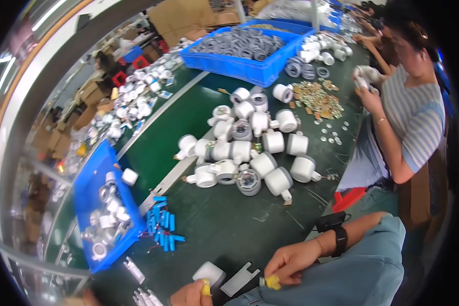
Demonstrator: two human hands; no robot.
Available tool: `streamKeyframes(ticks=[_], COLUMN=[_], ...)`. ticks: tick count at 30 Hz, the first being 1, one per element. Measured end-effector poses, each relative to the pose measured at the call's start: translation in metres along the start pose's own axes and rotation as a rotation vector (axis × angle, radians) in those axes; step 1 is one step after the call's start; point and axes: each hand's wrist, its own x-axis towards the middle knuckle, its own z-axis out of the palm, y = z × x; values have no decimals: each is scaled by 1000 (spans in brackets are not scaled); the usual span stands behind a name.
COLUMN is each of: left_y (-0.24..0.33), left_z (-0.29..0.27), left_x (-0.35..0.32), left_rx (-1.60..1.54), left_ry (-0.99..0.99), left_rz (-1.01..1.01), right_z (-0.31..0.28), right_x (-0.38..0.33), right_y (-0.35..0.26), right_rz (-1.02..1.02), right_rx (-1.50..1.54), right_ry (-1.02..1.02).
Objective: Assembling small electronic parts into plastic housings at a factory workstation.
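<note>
My left hand [187, 296] is at the bottom edge, partly cut off. Its fingers are curled, with a yellow finger cot on a fingertip, against the lower edge of a white rounded plastic housing [210, 273]. To its right, my right hand [293, 261] pinches a small greyish piece, too small to name, between fingertips in yellow cots. Between both hands lies a flat, pale plate [239, 279] with a notched end. Beyond them, a pile of white round lamp-like housings [242, 149] covers the green worktable [229, 222]; some show grey rims and open circuit interiors.
Blue wired battery cells [163, 224] lie beside a tilted blue bin [132, 209] of white parts. Slim white parts [134, 269] lie nearer. Farther off are a blue crate [224, 69] of grey rings and small circuit boards [319, 99]. A co-worker [408, 97] sits at right.
</note>
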Motion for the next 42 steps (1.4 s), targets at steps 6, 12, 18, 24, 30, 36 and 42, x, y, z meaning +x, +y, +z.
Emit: streamKeyframes(ticks=[6, 12, 18, 24, 30, 36, 42], left_y=[-33, -31, -3, 1, 39, 38, -9], left_z=[30, 31, 17, 1, -95, -251, -449], left_x=[28, 36, 18, 8, 2, 70, 172], left_rx=[269, -34, -527, -662, 7, 1150, 1116], left_ry=[197, 329, 109, 297, 434, 864, 1253], left_rz=[9, -100, -252, -102, -35, 401, -71], right_z=[-2, -7, 3, 15, -20, -61, -64], right_x=[18, 36, 56, 76, 97, 102, 102], right_y=[-1, 6, -7, -18, -9, 1, 0], right_rz=[-82, -126, -129, -303, -391, -528, -521], right_rx=[-261, -126, -82, -48, -478, -565, -565], right_ry=[205, 410, 427, 269, 510, 771, 795])
